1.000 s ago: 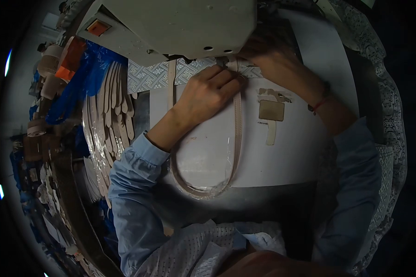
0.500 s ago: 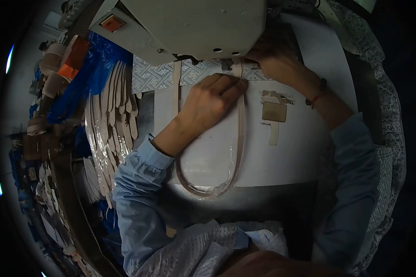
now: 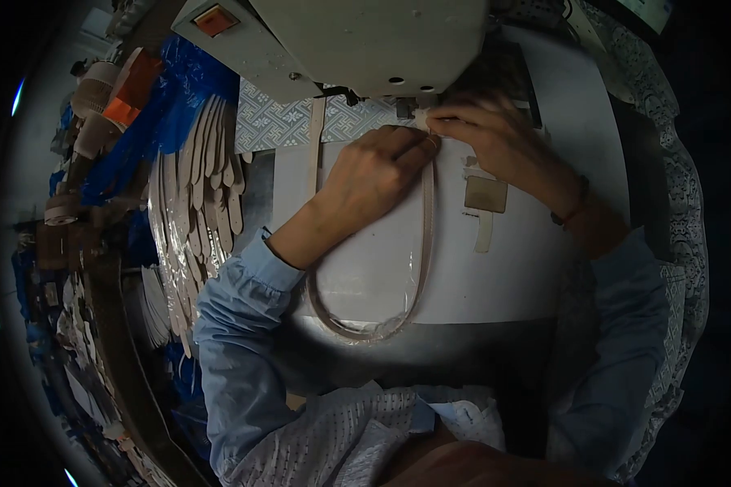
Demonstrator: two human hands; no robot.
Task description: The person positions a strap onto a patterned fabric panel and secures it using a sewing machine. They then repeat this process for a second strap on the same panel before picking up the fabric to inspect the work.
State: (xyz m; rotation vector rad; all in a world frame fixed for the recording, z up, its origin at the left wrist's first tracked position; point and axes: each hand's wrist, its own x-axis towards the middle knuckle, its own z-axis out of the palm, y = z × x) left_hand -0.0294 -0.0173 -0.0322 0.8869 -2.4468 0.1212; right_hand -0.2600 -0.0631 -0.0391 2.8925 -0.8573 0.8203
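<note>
A long beige strap (image 3: 425,235) runs from under the sewing machine (image 3: 357,40) down the white table (image 3: 503,284), loops near the front edge and climbs back up on the left. My left hand (image 3: 374,174) lies flat on the table and presses the strap's right run with its fingertips, just below the presser foot. My right hand (image 3: 483,134) pinches the strap's end right at the foot, its fingers touching the left hand's. The needle area is partly hidden by the machine head.
A stack of beige straps (image 3: 207,187) fans out on the left by blue plastic sheeting (image 3: 162,97). A patterned cloth (image 3: 280,122) lies under the machine. A small beige patch with tape (image 3: 486,195) sits on the table, right of the strap.
My right hand has come out from behind the machine head and down to the strap's end at the foot. The view has shifted slightly; my left hand keeps its place on the strap.
</note>
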